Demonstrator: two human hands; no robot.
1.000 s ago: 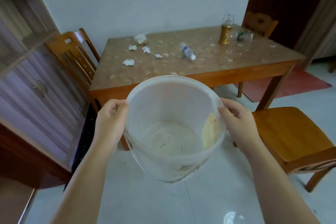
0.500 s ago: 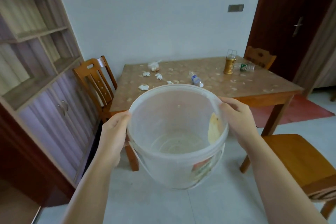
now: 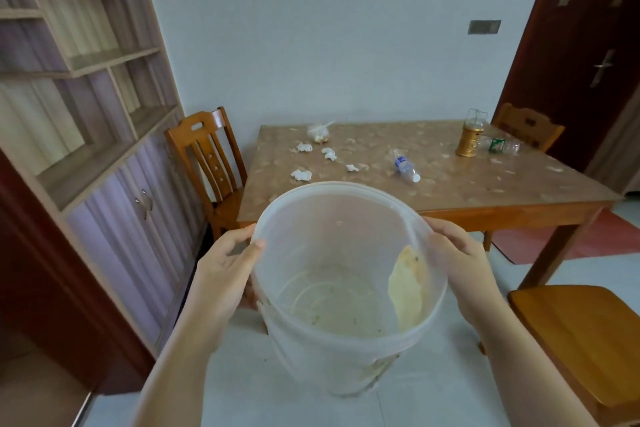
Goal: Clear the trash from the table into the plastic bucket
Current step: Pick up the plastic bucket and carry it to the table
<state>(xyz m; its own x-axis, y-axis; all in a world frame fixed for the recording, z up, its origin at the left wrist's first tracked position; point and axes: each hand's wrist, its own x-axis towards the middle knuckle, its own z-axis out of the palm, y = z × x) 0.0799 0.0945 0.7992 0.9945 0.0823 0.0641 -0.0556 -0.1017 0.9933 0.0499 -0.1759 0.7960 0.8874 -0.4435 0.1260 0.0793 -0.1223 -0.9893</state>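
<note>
I hold a translucent white plastic bucket (image 3: 332, 350) in front of me, above the floor and short of the table. My left hand (image 3: 225, 270) grips its left rim, thumb over the edge. My right hand (image 3: 457, 260) grips the right rim. A yellowish scrap clings to the bucket's inner wall. The wooden table (image 3: 450, 191) stands beyond. On it lie several crumpled white tissues (image 3: 301, 174), a lying plastic bottle (image 3: 404, 165), a small clear bag (image 3: 318, 132) and a crushed clear bottle (image 3: 500, 146).
A gold lantern (image 3: 470, 137) stands on the table's far right. A wooden chair (image 3: 207, 163) is at the table's left, another (image 3: 585, 340) at my right, a third (image 3: 526, 125) behind the table. A cabinet with shelves (image 3: 104, 149) lines the left wall; a red mat lies under the table.
The view has tilted up, showing more wall and shelving. The bucket stays gripped by both hands and now sits lower in view, with the table farther off.
</note>
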